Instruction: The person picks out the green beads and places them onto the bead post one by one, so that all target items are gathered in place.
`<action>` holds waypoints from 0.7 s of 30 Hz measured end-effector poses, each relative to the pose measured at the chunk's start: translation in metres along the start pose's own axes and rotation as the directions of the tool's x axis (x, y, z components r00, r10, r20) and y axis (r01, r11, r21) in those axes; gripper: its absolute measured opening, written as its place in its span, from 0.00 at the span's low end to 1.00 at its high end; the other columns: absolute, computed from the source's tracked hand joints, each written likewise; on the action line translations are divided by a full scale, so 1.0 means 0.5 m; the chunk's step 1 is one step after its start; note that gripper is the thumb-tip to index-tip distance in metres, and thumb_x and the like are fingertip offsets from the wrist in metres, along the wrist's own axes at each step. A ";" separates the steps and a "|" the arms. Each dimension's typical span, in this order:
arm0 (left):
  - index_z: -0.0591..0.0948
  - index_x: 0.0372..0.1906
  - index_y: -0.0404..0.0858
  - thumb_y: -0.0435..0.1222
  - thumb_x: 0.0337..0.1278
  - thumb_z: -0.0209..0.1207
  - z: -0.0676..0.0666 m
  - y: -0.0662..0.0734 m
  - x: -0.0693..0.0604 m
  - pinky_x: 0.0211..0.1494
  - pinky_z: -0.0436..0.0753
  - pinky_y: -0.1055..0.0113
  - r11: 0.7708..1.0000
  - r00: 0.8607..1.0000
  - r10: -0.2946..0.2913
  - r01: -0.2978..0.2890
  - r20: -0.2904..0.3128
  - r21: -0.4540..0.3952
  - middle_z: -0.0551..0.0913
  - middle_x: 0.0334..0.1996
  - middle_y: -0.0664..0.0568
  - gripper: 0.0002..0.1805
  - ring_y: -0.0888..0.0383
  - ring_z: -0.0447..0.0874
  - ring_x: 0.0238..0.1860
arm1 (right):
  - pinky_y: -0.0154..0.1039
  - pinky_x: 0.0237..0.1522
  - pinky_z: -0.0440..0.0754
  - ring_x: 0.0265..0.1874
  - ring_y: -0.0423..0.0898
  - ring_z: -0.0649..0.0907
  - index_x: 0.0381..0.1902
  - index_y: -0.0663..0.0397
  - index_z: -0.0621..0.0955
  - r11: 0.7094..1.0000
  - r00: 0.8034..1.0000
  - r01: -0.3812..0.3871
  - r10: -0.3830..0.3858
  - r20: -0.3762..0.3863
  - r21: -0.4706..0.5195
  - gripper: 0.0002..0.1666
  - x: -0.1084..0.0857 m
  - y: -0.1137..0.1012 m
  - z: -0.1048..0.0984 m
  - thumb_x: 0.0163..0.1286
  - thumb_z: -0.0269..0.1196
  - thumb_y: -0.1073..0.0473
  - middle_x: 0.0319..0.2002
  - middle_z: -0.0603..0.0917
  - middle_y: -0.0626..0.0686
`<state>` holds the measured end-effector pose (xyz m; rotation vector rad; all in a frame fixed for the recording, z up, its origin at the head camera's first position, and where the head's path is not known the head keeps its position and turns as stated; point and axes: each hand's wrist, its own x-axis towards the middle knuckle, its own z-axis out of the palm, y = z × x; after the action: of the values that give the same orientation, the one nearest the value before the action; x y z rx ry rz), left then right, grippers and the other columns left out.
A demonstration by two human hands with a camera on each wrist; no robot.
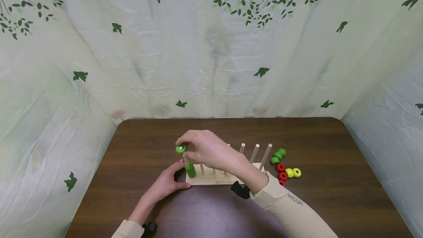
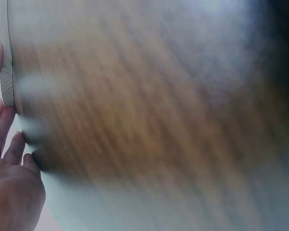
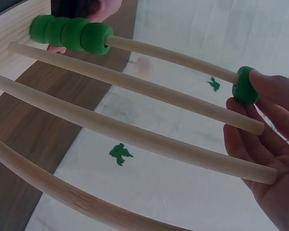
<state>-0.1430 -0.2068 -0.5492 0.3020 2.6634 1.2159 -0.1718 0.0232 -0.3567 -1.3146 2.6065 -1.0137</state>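
Observation:
A pale wooden board [image 1: 214,180] with several upright pegs lies on the table. My right hand [image 1: 214,150] pinches a green bead [image 1: 180,149] at the tip of the leftmost peg; in the right wrist view the peg's end meets the bead [image 3: 245,85] between thumb and fingers. Several green beads [image 3: 71,33] are stacked at that peg's base. At the board's left end rests my left hand [image 1: 166,183], thumb on the near corner and fingers at the far one. The left wrist view shows its fingers [image 2: 7,130] touching the board's end [image 2: 7,86].
Right of the board on the brown table [image 1: 330,201] lie loose beads: green ones [image 1: 278,156], red ones [image 1: 282,176] and two yellow ones [image 1: 293,173]. A pale cloth [image 1: 198,47] with leaf prints hangs behind and beside the table.

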 end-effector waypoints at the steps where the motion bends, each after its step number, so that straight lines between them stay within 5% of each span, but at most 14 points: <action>1: 0.77 0.64 0.52 0.45 0.38 0.79 0.000 -0.001 0.000 0.69 0.63 0.46 1.000 1.000 0.002 -0.002 -0.003 0.001 0.68 0.70 0.50 0.40 0.50 0.60 0.72 | 0.26 0.45 0.75 0.41 0.31 0.79 0.52 0.47 0.83 1.000 1.000 -0.001 0.001 0.002 0.000 0.17 0.000 0.000 0.000 0.65 0.66 0.62 0.46 0.82 0.38; 13: 0.77 0.64 0.48 0.43 0.38 0.79 0.002 -0.001 -0.002 0.69 0.62 0.45 0.999 0.999 0.037 -0.036 -0.017 0.013 0.68 0.69 0.42 0.41 0.45 0.61 0.72 | 0.31 0.46 0.76 0.43 0.36 0.80 0.54 0.45 0.82 0.999 0.997 0.003 0.000 -0.079 0.050 0.17 -0.025 -0.010 -0.021 0.68 0.66 0.60 0.50 0.82 0.39; 21: 0.77 0.65 0.46 0.42 0.39 0.79 -0.001 0.003 -0.003 0.69 0.63 0.45 0.999 0.999 0.050 -0.050 -0.013 0.016 0.69 0.69 0.42 0.41 0.44 0.62 0.71 | 0.31 0.52 0.75 0.52 0.33 0.78 0.54 0.49 0.82 0.980 0.981 0.130 -0.105 -0.164 0.151 0.18 -0.069 -0.019 -0.024 0.67 0.68 0.61 0.53 0.81 0.40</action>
<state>-0.1417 -0.2066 -0.5476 0.3666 2.6934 1.2164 -0.1469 0.0508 -0.3497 -1.4179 2.5118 -1.3665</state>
